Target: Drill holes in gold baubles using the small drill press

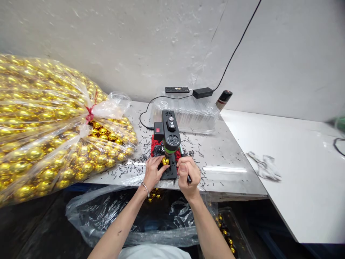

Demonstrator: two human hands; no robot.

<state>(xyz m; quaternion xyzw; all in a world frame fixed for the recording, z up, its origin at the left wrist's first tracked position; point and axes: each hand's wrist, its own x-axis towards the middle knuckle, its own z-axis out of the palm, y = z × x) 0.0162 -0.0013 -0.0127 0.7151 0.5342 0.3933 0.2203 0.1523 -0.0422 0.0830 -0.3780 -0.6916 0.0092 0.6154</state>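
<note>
While the left hand (153, 169) pinched a gold ball (165, 161) between thumb and fingers, the right hand (189, 177) was wrapped tightly around a black handle (189, 179). The ball sat just under the head of a black machine (170, 131), above its base plate (169, 174); whether they touched could not be told. Markings beside the machine's buttons and on the spray can (223, 100) were too small to read.

Both hands worked near the front edge of a metal table (226, 158), with an open plastic bag (107, 212) spread below. A bulging sack (40, 118) of gold balls bounded the left side, and a see-through box (188, 120) stood behind. Rightward, the metal ran on to a white table (302, 180), where crumpled gloves (265, 167) lay. Black scraps littered the metal and a red mat (155, 144); behind rose a scuffed, pale wall (134, 43).
</note>
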